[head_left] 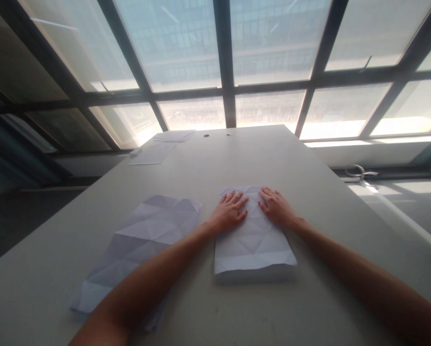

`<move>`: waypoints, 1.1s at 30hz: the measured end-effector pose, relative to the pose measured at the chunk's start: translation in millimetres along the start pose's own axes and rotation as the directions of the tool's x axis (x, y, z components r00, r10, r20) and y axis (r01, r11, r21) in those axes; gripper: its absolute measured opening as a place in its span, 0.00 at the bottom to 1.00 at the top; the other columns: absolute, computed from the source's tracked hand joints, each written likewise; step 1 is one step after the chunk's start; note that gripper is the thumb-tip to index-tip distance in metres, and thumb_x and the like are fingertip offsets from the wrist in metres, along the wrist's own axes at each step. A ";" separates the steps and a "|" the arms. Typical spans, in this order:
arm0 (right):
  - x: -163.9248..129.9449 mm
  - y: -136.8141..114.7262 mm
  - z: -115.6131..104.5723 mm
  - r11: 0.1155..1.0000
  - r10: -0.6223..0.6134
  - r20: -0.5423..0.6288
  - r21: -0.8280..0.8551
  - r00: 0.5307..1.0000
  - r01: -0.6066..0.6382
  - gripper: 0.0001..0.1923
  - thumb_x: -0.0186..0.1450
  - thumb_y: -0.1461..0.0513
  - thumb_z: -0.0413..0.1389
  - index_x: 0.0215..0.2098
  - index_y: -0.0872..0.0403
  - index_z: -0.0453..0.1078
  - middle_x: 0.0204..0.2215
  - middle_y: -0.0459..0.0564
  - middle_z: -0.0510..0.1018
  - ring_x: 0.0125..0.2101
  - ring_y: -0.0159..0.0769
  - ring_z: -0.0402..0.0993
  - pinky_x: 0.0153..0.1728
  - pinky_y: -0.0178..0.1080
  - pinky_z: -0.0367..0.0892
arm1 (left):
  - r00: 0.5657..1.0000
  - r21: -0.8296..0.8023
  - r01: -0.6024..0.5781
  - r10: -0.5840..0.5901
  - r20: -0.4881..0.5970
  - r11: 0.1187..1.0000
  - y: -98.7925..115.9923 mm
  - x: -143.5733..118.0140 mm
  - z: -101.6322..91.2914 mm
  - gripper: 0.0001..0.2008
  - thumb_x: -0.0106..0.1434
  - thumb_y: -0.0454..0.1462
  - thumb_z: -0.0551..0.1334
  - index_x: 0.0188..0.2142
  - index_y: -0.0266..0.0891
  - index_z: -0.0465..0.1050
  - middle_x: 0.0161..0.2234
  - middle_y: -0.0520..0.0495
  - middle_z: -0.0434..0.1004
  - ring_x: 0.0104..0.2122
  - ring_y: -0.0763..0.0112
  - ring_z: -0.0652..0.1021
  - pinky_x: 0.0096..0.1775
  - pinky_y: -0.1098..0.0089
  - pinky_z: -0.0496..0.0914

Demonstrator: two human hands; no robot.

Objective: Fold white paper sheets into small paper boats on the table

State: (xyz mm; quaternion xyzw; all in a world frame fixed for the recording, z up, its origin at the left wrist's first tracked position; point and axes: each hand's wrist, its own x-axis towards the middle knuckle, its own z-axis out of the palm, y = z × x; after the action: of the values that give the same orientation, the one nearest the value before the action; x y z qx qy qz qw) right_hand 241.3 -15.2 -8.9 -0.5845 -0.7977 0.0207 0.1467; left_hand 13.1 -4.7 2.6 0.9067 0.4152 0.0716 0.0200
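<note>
A creased sheet of white paper (254, 240) lies in front of me, its near edge curling up off the table. My left hand (230, 211) rests flat on the paper's far left part, fingers spread. On the far right part lies my right hand (276, 206), palm down, fingers stretched out. A strip of bare paper shows between the two hands. Left of it, partly covered by my left forearm, is a larger creased white paper (146, 226) with a grid of fold lines.
The long white table (193, 178) reaches to the windows (273, 43). Flat white sheets (150, 154) lie at its far left corner, beside a small crumpled white piece (135, 152). Two small holes sit near the far edge. A whitish coil (355, 170) lies beyond the table's right side.
</note>
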 end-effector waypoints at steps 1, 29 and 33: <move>-0.1 0.0 -0.1 1.000 0.001 -0.001 0.000 1.000 -0.001 0.27 0.71 0.57 0.46 0.64 0.61 0.59 0.65 0.61 0.59 0.65 0.46 0.53 0.64 0.50 0.48 | 1.000 0.000 0.001 -0.001 0.002 1.000 0.1 -0.1 -0.2 0.27 0.71 0.48 0.48 0.67 0.48 0.53 0.69 0.47 0.48 0.68 0.54 0.50 0.64 0.50 0.48; -5.2 -17.2 0.3 0.940 -0.321 0.063 0.142 0.945 0.310 0.36 0.72 0.47 0.41 0.70 0.61 0.47 0.68 0.59 0.51 0.68 0.44 0.44 0.66 0.49 0.44 | 1.000 -0.018 0.002 -0.003 -0.015 1.000 -2.2 0.9 5.6 0.31 0.70 0.49 0.48 0.69 0.42 0.47 0.69 0.45 0.48 0.68 0.55 0.50 0.65 0.53 0.46; -3.5 -14.2 1.2 0.963 -0.255 0.084 0.112 0.963 0.245 0.34 0.72 0.49 0.40 0.69 0.61 0.49 0.68 0.59 0.51 0.68 0.43 0.44 0.66 0.49 0.43 | 1.000 -0.005 0.008 -0.008 -0.010 1.000 -2.5 1.0 5.3 0.31 0.71 0.50 0.47 0.68 0.41 0.50 0.69 0.45 0.48 0.68 0.55 0.50 0.65 0.53 0.46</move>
State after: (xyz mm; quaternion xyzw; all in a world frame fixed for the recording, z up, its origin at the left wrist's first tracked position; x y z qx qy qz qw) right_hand 228.8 -22.8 -7.8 -0.4694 -0.8693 0.0705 0.1381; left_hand 12.6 -2.2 -2.8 0.9046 0.4187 0.0771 0.0205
